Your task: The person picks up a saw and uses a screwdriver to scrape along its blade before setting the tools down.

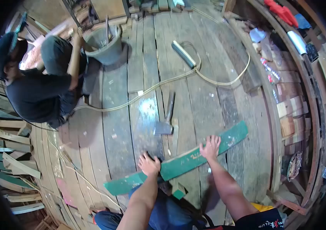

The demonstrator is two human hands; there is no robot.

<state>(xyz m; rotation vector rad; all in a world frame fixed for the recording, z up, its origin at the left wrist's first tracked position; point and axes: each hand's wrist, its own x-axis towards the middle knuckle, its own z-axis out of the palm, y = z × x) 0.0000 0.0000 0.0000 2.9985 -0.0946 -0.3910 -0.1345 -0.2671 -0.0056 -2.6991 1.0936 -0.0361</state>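
A long green-painted board [186,164] lies slantwise in front of me, with a visible break in its line near my left hand. My left hand [149,165] bends its fingers over the board's far edge on the left part, and a dark shape shows beside the thumb. On the right part, my right hand [210,147] grips the far edge with its fingers over it. Just beyond the board rests a wooden-handled tool with a broad grey metal head [163,128]. Close to my knees sits a small block with a green end [178,191].
A person [40,88] crouches at the left, one hand near a grey bucket [105,48] with tools in it. A power strip [184,55] and its pale cable [132,100] cross the plank floor. Wood pieces [17,165] line the left; shelving [285,111] stands right.
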